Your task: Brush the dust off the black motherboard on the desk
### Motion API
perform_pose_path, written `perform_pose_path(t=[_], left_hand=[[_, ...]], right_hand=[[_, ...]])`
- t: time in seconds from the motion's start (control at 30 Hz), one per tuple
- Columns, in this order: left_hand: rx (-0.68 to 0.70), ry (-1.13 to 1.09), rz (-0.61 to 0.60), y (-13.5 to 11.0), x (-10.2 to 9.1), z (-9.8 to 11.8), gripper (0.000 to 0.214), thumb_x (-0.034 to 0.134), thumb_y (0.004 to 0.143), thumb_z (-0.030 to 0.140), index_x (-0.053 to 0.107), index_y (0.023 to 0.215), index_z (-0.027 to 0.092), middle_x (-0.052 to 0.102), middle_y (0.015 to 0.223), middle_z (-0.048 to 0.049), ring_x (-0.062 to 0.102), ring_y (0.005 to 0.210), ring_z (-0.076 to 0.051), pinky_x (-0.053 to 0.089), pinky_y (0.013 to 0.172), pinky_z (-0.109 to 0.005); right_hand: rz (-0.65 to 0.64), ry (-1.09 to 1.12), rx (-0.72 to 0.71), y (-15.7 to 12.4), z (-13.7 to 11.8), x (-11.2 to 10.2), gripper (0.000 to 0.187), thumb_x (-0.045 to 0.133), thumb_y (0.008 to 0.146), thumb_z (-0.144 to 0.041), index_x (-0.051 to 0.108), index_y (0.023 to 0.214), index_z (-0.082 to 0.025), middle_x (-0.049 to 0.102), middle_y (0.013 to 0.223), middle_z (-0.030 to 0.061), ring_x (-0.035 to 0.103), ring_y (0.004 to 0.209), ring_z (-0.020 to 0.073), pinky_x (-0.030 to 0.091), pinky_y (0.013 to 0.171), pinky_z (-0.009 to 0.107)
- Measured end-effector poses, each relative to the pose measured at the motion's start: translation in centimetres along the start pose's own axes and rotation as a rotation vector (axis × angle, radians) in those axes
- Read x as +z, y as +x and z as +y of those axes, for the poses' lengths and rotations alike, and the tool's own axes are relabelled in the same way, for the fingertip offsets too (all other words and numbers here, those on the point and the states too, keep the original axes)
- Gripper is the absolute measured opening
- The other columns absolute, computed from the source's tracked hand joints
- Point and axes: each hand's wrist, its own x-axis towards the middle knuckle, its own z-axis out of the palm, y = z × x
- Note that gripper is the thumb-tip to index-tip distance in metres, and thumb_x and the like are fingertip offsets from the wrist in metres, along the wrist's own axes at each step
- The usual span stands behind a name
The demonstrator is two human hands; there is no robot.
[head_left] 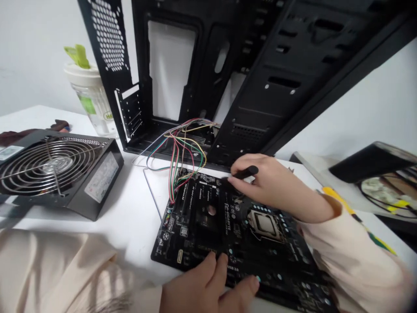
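A black motherboard (208,226) with a bare CPU socket (263,223) lies flat on the white table. My right hand (263,178) is closed around a small black brush (246,172), whose dark tip is down at the board's far edge. Along the near edge, my left hand (211,282) rests on the board with its fingers apart and nothing held. Thin coloured wires (176,143) loop from the far left side of the board toward the black computer case (241,108) behind it.
The case stands tall along the back. A power supply with a fan grille (55,165) sits on the left, with a clear cup (94,100) behind it. At right are a yellow-and-green tool (345,202), a black object (374,161) and cables.
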Motion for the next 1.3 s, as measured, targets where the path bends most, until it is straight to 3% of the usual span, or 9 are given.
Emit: perform_pose_path(t=[0.2, 0.4, 0.47, 0.57, 0.67, 0.87, 1.0, 1.1, 1.3], left_hand=[[0.068, -0.027, -0.079, 0.6, -0.9, -0.8, 0.034, 0.038, 0.099, 0.033, 0.05, 0.125, 0.051, 0.059, 0.128, 0.0186, 0.066, 0.096, -0.012, 0.05, 0.09, -0.028], [0.121, -0.036, -0.125, 0.9, -1.4, -1.3, 0.036, 0.036, 0.099, 0.032, 0.052, 0.123, 0.051, 0.061, 0.126, 0.0168, 0.068, 0.095, -0.014, 0.055, 0.085, -0.028], [0.138, -0.034, -0.146, 0.9, -1.5, -1.4, 0.036, 0.034, 0.099, 0.031, 0.051, 0.125, 0.05, 0.061, 0.127, 0.016, 0.068, 0.095, -0.014, 0.055, 0.085, -0.028], [0.152, -0.029, -0.134, 0.9, -1.5, -1.5, 0.035, 0.036, 0.099, 0.032, 0.051, 0.126, 0.048, 0.062, 0.126, 0.0153, 0.068, 0.094, -0.014, 0.054, 0.085, -0.028], [0.16, -0.034, -0.11, 0.7, -1.3, -1.6, 0.034, 0.039, 0.098, 0.035, 0.05, 0.128, 0.047, 0.063, 0.124, 0.014, 0.067, 0.094, -0.015, 0.053, 0.086, -0.029], [0.148, -0.056, -0.064, 0.9, -1.0, -1.6, 0.03, 0.042, 0.097, 0.04, 0.053, 0.124, 0.046, 0.065, 0.12, 0.0137, 0.068, 0.094, -0.015, 0.05, 0.086, -0.029], [0.172, -0.051, -0.073, 0.7, -0.8, -1.7, 0.032, 0.044, 0.096, 0.039, 0.05, 0.128, 0.044, 0.064, 0.124, 0.0117, 0.067, 0.096, -0.015, 0.05, 0.087, -0.03], [0.215, -0.042, -0.132, 0.2, -0.6, -1.8, 0.036, 0.045, 0.096, 0.039, 0.046, 0.131, 0.042, 0.059, 0.131, 0.0092, 0.065, 0.101, -0.017, 0.051, 0.088, -0.032], [0.201, -0.045, -0.121, -0.3, -0.3, -1.5, 0.04, 0.052, 0.092, 0.042, 0.046, 0.131, 0.042, 0.059, 0.131, 0.0071, 0.065, 0.105, -0.02, 0.051, 0.09, -0.034]], right_hand=[[-0.181, -0.036, 0.099, 0.1, 0.0, -0.7, 0.014, 0.052, 0.086, -0.025, 0.059, 0.078, -0.016, 0.063, 0.079, 0.0062, 0.058, 0.076, 0.0193, 0.042, 0.069, 0.03], [0.003, 0.336, 0.082, 0.3, -0.2, -0.4, 0.014, 0.057, 0.087, -0.028, 0.066, 0.091, -0.018, 0.068, 0.088, 0.0016, 0.062, 0.079, 0.0145, 0.044, 0.075, 0.026], [-0.043, 0.487, 0.038, 0.6, -0.4, 0.2, 0.014, 0.058, 0.087, -0.024, 0.067, 0.096, -0.018, 0.069, 0.093, 0.0002, 0.062, 0.083, 0.0129, 0.045, 0.078, 0.025], [-0.121, 0.379, 0.054, 0.8, -0.2, 0.2, 0.011, 0.058, 0.087, -0.023, 0.066, 0.088, -0.017, 0.067, 0.083, 0.0012, 0.06, 0.08, 0.015, 0.043, 0.077, 0.027], [-0.025, 0.221, 0.092, 0.4, -0.1, -1.4, 0.011, 0.057, 0.085, -0.022, 0.064, 0.081, -0.015, 0.063, 0.074, 0.0017, 0.057, 0.074, 0.0156, 0.042, 0.075, 0.03], [0.292, 0.329, 0.169, -2.2, -0.5, -6.4, 0.012, 0.061, 0.082, -0.026, 0.063, 0.076, -0.017, 0.064, 0.075, 0.0, 0.057, 0.069, 0.0119, 0.043, 0.064, 0.027], [0.128, 0.308, 0.219, -4.7, 0.9, -7.8, 0.014, 0.062, 0.08, -0.03, 0.065, 0.072, -0.019, 0.062, 0.065, -0.0015, 0.055, 0.058, 0.0109, 0.04, 0.051, 0.025], [0.009, 0.287, 0.256, -6.4, 2.4, -6.2, 0.015, 0.064, 0.078, -0.032, 0.065, 0.069, -0.02, 0.06, 0.059, -0.0019, 0.051, 0.049, 0.0102, 0.037, 0.044, 0.024], [0.316, 0.534, 0.281, -8.3, 2.7, 0.6, 0.011, 0.062, 0.083, -0.026, 0.067, 0.089, -0.019, 0.072, 0.09, 0.0028, 0.068, 0.082, 0.0155, 0.054, 0.074, 0.026]])
